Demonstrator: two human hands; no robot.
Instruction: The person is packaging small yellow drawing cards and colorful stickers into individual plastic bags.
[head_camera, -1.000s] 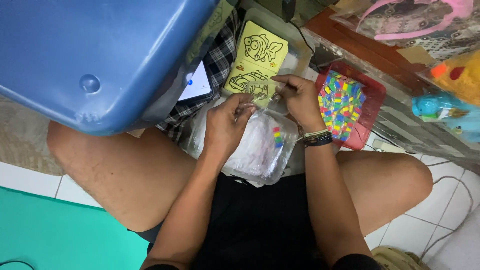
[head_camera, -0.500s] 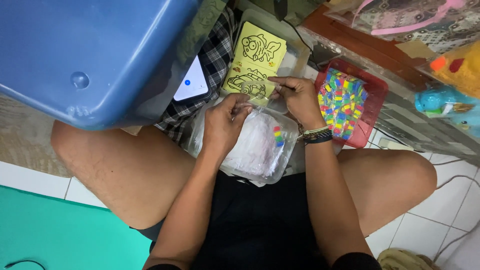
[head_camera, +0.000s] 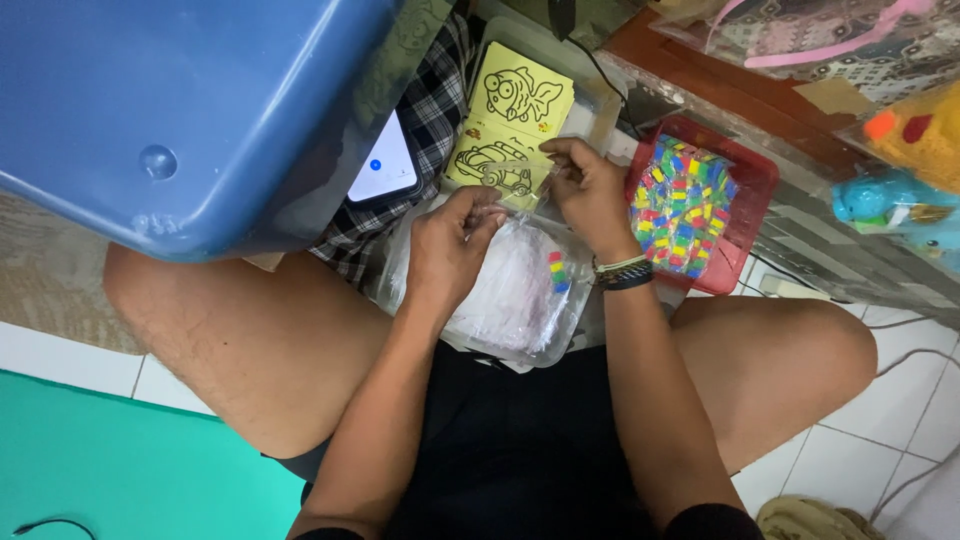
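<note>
My left hand (head_camera: 452, 243) and my right hand (head_camera: 585, 190) meet above my lap, both pinching a thin clear plastic sleeve (head_camera: 512, 182) over a yellow drawing card (head_camera: 493, 163) with a cartoon car. A second yellow card (head_camera: 522, 96) with a cartoon fish lies just beyond it. Under my hands rests a clear bag of white plastic sleeves (head_camera: 510, 295) with a small colourful packet (head_camera: 557, 271) on it. My right wrist wears dark bands.
A big blue plastic tub (head_camera: 180, 110) fills the upper left. A phone with a lit screen (head_camera: 383, 165) lies on checked cloth (head_camera: 430, 110). A red basket (head_camera: 752, 215) of colourful small packets stands at right, toys beyond it. White floor tiles and a green mat lie below.
Both hands have stayed at the car card, the fingers shifting slightly on the clear sleeve. The view has drifted a little; nothing else has moved.
</note>
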